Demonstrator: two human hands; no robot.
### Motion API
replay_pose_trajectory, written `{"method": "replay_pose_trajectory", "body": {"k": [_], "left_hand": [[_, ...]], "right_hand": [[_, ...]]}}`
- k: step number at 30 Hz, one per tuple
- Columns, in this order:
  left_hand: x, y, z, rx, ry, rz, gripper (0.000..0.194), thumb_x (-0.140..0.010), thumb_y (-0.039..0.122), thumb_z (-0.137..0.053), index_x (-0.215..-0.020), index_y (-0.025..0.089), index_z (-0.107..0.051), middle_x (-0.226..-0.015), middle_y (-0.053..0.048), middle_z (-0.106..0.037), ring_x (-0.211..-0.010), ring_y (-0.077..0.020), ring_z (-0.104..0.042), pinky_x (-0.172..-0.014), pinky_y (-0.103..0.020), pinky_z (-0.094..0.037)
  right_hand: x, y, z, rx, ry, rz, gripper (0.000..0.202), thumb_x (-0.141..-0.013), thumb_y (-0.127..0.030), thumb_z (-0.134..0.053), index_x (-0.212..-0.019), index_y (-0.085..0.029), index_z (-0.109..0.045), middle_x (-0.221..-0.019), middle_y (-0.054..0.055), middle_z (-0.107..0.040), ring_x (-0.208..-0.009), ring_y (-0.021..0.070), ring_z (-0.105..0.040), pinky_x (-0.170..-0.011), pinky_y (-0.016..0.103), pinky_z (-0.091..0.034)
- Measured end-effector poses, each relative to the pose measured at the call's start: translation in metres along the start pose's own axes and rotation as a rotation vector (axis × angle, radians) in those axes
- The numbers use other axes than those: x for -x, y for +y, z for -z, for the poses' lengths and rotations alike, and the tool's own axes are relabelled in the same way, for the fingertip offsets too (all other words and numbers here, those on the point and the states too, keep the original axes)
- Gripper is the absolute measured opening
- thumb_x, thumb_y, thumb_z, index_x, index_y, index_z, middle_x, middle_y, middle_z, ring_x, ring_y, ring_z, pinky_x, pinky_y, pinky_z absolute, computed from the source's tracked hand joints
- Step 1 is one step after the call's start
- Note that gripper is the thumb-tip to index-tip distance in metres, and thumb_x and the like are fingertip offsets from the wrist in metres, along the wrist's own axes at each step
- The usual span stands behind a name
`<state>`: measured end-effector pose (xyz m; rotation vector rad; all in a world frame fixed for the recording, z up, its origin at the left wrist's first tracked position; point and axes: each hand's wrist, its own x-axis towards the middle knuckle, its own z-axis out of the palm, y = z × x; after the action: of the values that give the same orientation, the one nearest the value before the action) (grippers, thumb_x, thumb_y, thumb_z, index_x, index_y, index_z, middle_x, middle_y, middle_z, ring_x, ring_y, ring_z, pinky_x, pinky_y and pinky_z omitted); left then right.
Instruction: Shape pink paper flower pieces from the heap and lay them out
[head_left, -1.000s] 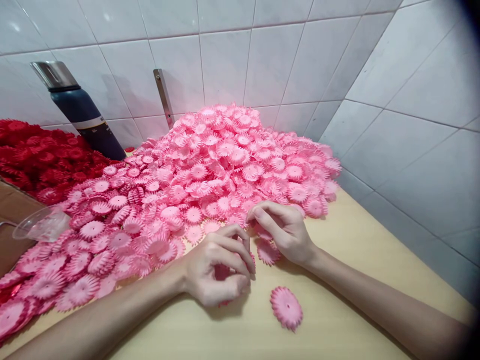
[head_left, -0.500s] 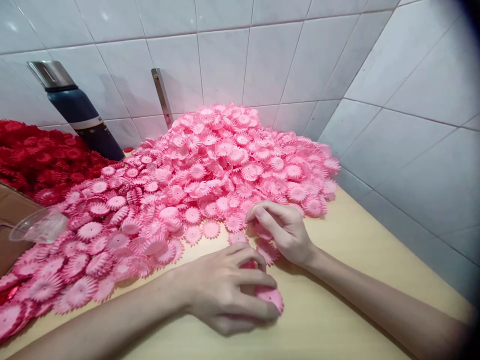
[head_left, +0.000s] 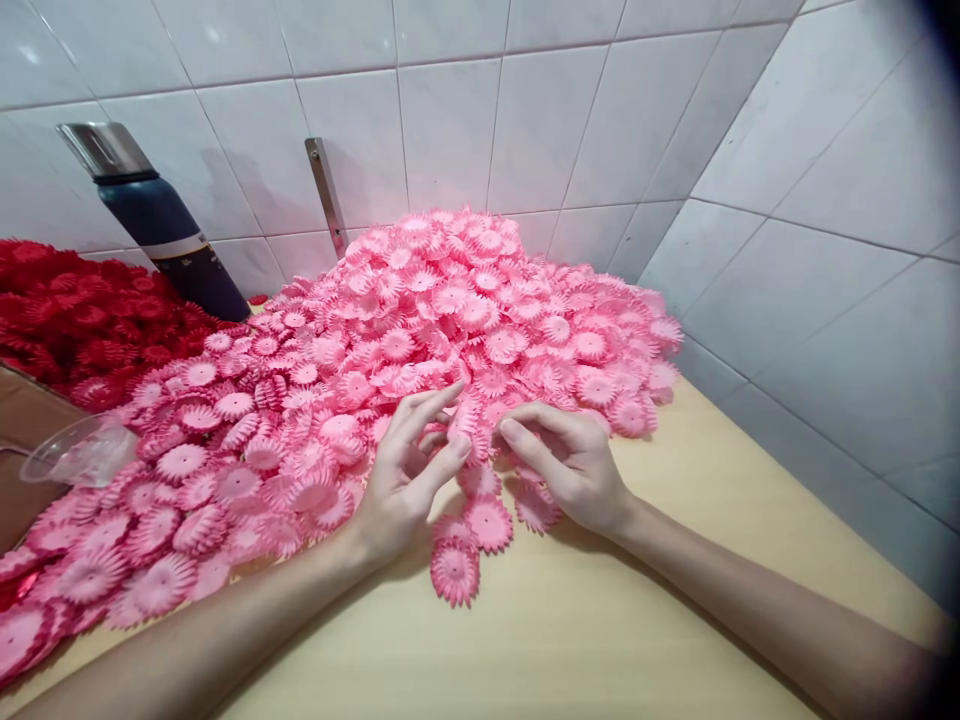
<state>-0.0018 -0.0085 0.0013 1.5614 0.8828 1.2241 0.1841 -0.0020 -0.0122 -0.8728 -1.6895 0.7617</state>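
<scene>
My left hand (head_left: 409, 465) pinches a pink fabric flower piece (head_left: 470, 428) between thumb and fingers, its fringed edge tilted up. Close beside it on the right, my right hand (head_left: 574, 460) is closed in a pinch; whatever lies between its fingertips is too small to make out. Below the hands, several loose flower pieces (head_left: 455, 570) lie on the table, overlapping one another. One more (head_left: 536, 505) rests just under my right hand. Behind both hands rises a big heap of pink flower pieces (head_left: 450, 300).
A red heap (head_left: 75, 310) lies at the left, with a dark blue flask (head_left: 169, 225) behind it. A clear plastic cup (head_left: 82, 450) sits by a cardboard box (head_left: 30, 420). White tiled walls (head_left: 555, 130) bound the pale table (head_left: 600, 620) at the back and right.
My left hand has moved up and away from the front of the table, now with a flower piece in its fingers. Flower pieces under it have come into view. My right hand has barely moved.
</scene>
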Motion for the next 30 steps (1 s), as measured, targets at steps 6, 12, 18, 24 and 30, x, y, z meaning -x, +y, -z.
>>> {"method": "replay_pose_trajectory", "body": {"k": [6,12,18,24,30], "left_hand": [[-0.001,-0.007,-0.003,0.063,-0.008,-0.029,0.033,-0.083,0.02,-0.067,-0.116,0.026,-0.065,-0.119,-0.006,-0.061,-0.109,-0.0169,-0.059,-0.094,-0.029,-0.052],[-0.002,-0.005,-0.003,0.086,0.058,0.146,0.031,-0.079,0.025,-0.072,-0.109,0.02,-0.069,-0.108,-0.007,-0.071,-0.096,-0.0166,-0.067,-0.081,-0.025,-0.055],[-0.005,0.001,-0.005,0.189,0.109,0.241,0.03,-0.074,0.024,-0.076,-0.103,0.018,-0.071,-0.103,-0.006,-0.075,-0.094,-0.0174,-0.069,-0.075,-0.023,-0.057],[-0.005,0.001,-0.004,0.141,0.162,0.2,0.024,-0.075,0.021,-0.073,-0.099,0.017,-0.071,-0.08,-0.002,-0.074,-0.072,-0.0115,-0.067,-0.062,-0.019,-0.054],[-0.007,-0.002,-0.002,0.096,0.187,0.161,0.02,-0.077,0.02,-0.071,-0.097,0.017,-0.069,-0.073,0.001,-0.069,-0.066,-0.0087,-0.062,-0.062,-0.018,-0.052]], "right_hand": [[0.0,0.001,0.0,0.013,-0.05,0.044,0.007,-0.089,-0.017,-0.057,-0.085,-0.018,-0.064,-0.075,0.0,-0.065,-0.067,0.0126,-0.061,-0.064,0.025,-0.05],[-0.001,0.0,-0.001,0.019,-0.06,0.047,0.009,-0.089,-0.017,-0.057,-0.084,-0.017,-0.063,-0.073,0.001,-0.065,-0.066,0.0125,-0.062,-0.065,0.026,-0.05],[-0.001,-0.002,-0.001,0.033,-0.067,0.089,0.009,-0.088,-0.015,-0.057,-0.082,-0.016,-0.063,-0.07,0.001,-0.064,-0.063,0.0118,-0.061,-0.061,0.025,-0.05],[-0.001,-0.002,-0.003,0.093,-0.097,0.179,0.006,-0.083,-0.009,-0.06,-0.084,-0.015,-0.063,-0.072,0.004,-0.065,-0.065,0.0134,-0.061,-0.062,0.028,-0.05],[-0.001,0.004,-0.007,0.26,-0.2,0.289,0.017,-0.077,-0.008,-0.067,-0.092,-0.015,-0.065,-0.083,0.007,-0.069,-0.084,0.0221,-0.059,-0.076,0.041,-0.049]]}}
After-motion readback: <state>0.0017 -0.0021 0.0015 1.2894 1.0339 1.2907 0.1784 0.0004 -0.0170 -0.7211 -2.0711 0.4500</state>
